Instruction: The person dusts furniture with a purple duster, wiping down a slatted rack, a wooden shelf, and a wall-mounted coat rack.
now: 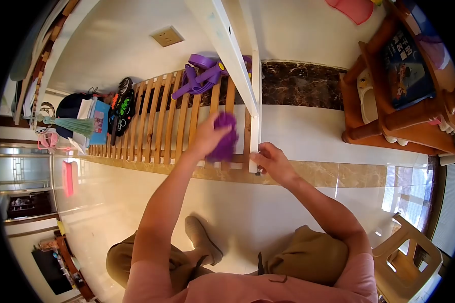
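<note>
My left hand (211,135) is closed on a purple cloth (224,144), slightly blurred, over the right end of a slatted wooden rack (179,126). My right hand (274,162) has its fingers bent against the lower end of the white frame post (255,136), at the rack's right edge. Whether those fingertips hold anything small there I cannot make out. Behind my left hand, a purple strap-like item with handles (199,80) lies on the slats, near the wall.
Dark shoes (123,108), a blue box (100,121) and a green tassel (76,125) stand at the rack's left end. A wooden shelf (384,118) is at the right, a plastic stool (407,257) at the lower right. A wall socket (167,36) is above.
</note>
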The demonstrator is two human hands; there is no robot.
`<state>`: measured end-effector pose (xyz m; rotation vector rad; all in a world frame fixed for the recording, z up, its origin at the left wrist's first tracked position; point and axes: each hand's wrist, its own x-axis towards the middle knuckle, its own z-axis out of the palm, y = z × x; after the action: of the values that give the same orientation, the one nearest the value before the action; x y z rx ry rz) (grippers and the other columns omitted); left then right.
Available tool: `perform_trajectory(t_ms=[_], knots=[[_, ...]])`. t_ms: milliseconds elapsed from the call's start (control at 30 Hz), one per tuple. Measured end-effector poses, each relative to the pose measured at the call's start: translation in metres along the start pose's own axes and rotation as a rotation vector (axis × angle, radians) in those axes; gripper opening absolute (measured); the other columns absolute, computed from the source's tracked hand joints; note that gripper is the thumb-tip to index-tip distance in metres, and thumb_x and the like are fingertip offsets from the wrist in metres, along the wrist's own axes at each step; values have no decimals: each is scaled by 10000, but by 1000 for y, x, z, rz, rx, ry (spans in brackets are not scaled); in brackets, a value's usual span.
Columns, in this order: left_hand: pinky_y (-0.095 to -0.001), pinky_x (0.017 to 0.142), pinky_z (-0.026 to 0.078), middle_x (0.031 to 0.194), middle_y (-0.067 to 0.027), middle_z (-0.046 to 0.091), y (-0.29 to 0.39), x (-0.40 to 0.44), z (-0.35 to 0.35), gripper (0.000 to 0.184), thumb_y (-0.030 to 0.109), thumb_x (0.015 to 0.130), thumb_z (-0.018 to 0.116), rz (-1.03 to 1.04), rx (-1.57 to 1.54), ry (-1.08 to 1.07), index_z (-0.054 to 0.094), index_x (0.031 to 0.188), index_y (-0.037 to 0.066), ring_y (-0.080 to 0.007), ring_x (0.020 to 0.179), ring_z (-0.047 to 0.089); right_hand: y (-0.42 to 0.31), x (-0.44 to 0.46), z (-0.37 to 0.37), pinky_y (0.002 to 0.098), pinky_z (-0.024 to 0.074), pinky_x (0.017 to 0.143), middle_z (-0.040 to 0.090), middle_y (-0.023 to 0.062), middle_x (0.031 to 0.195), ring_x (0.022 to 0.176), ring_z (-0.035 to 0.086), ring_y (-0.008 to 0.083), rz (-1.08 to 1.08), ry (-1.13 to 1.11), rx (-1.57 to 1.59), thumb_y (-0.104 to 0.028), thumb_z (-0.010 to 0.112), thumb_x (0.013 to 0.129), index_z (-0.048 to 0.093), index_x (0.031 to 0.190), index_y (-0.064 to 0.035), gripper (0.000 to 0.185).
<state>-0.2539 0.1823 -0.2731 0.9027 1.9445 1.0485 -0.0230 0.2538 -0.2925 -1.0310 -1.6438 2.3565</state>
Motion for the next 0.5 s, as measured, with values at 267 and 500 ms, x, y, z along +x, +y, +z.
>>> perform_trajectory(t_ms=[267,500], knots=[[-378,901,495,1074,-159,690,-35,31,60,471,123,810,716,109,109,-98,577,1256,67,-279,1026,655,2,-1,-4,263,463,619,589,2,804,732,541,85,-19,-37,12,-300,660,950,555,1078,-33,315],[-333,938,502,1092,-143,697,22,-13,-24,442,81,784,750,133,349,-282,600,1195,24,-240,1027,664,-3,-3,0,260,459,614,598,3,808,729,537,80,5,-20,16,-300,661,950,558,1077,-32,315]])
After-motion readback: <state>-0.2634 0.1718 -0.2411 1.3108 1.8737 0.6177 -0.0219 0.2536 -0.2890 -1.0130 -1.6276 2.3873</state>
